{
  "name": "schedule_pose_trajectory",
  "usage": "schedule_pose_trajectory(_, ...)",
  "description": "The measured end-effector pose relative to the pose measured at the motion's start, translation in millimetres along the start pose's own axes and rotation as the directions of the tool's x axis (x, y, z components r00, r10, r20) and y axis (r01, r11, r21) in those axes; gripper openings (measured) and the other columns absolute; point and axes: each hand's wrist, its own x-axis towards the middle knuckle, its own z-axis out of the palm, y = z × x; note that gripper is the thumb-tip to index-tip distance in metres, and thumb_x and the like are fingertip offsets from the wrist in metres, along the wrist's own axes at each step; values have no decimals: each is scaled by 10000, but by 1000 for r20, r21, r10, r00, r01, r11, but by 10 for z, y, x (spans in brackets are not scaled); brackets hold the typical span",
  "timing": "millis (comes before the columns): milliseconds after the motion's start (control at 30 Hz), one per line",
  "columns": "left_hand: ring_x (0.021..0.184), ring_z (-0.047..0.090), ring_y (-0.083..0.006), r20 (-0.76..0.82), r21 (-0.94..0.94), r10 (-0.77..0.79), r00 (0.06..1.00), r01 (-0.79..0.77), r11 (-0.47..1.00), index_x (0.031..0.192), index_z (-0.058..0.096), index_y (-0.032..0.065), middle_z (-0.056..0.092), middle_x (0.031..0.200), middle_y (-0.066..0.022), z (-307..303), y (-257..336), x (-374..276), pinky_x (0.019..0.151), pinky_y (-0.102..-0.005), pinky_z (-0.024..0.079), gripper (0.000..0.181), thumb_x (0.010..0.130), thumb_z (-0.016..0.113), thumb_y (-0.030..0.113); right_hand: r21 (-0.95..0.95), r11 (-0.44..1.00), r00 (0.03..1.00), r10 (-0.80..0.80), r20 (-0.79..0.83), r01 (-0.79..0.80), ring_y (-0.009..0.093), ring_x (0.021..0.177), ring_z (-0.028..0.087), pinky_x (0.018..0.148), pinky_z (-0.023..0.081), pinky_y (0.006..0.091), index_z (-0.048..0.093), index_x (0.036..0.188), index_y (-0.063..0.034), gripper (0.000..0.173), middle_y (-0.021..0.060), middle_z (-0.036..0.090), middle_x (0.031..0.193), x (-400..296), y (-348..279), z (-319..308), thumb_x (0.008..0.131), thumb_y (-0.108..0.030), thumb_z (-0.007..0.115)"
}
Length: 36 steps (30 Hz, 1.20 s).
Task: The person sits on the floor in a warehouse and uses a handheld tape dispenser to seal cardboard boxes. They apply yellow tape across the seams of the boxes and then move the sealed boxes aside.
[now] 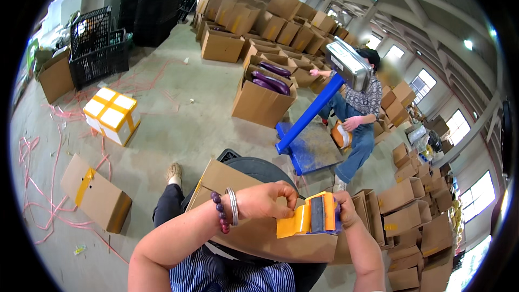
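My right hand [346, 209] is closed around a packing-tape dispenser [323, 213] with an orange and blue body. Yellow tape [296, 221] hangs from its left side. The thumb and bent fingers of my left hand [269, 200] touch the upper edge of that tape; whether they pinch it is hard to tell. Both hands are above a cardboard box [279, 243] that lies in front of my body, over a round dark seat or lid [259, 168]. A bead bracelet and silver bangles are on my left wrist.
Ahead stand a blue platform scale [314, 150] and an open carton [261, 105] of eggplants [271, 82]. A co-worker [361, 97] with pink gloves sits beyond the scale. A taped white foam box [111, 115], a carton [95, 194] and pink straps lie on the floor at left.
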Motion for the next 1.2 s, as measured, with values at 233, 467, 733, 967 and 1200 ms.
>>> schedule_pose_trajectory(233, 1007, 424, -117, -6, 38, 49, 999, -49, 998, 1023, 511, 92, 471, 1072, -14, 56, 152, -61, 821, -283, 364, 325, 742, 654, 169, 57, 996, 994, 65, 93, -70, 43, 788, 538, 700, 449, 203, 572, 1064, 55, 801, 5, 621, 874, -15, -41, -47, 522, -486, 807)
schedule_pose_trajectory(467, 941, 438, -104, 31, -109, 72, 997, -68, 992, 870, 526, 91, 451, 980, -8, 120, 98, -30, 765, -236, 390, 154, 780, 647, 122, -43, 998, 989, 54, 139, -48, 61, 811, 543, 724, 440, 212, 583, 1063, 35, 746, 29, 619, 907, 16, -47, -60, 556, -471, 794)
schedule_pose_trajectory(733, 901, 440, -73, -43, -126, -36, 998, 31, 992, 979, 497, 80, 477, 987, 10, 175, 252, -74, 761, -219, 392, 244, 786, 643, 110, -96, 995, 985, 11, 174, 6, 91, 824, 568, 746, 450, 234, 567, 1098, 26, 738, 55, 633, 913, 20, -107, -26, 610, -497, 749)
schedule_pose_trajectory(967, 890, 459, -75, -125, -189, -19, 992, -5, 982, 893, 527, 71, 479, 978, 7, 172, 118, -35, 758, -220, 406, 139, 795, 613, 22, -163, 987, 983, 19, 182, 11, 85, 822, 561, 741, 444, 229, 576, 1080, 18, 702, 50, 630, 899, 26, -155, -12, 627, -494, 737)
schedule_pose_trajectory(1200, 952, 490, -102, -198, -317, -80, 977, 14, 948, 832, 515, 81, 523, 996, -25, 178, 275, -94, 841, -240, 405, 131, 792, 561, -34, -47, 999, 982, -4, 190, 13, 82, 851, 552, 761, 447, 228, 561, 1098, 46, 691, 45, 621, 938, -10, -75, -77, 621, -408, 776)
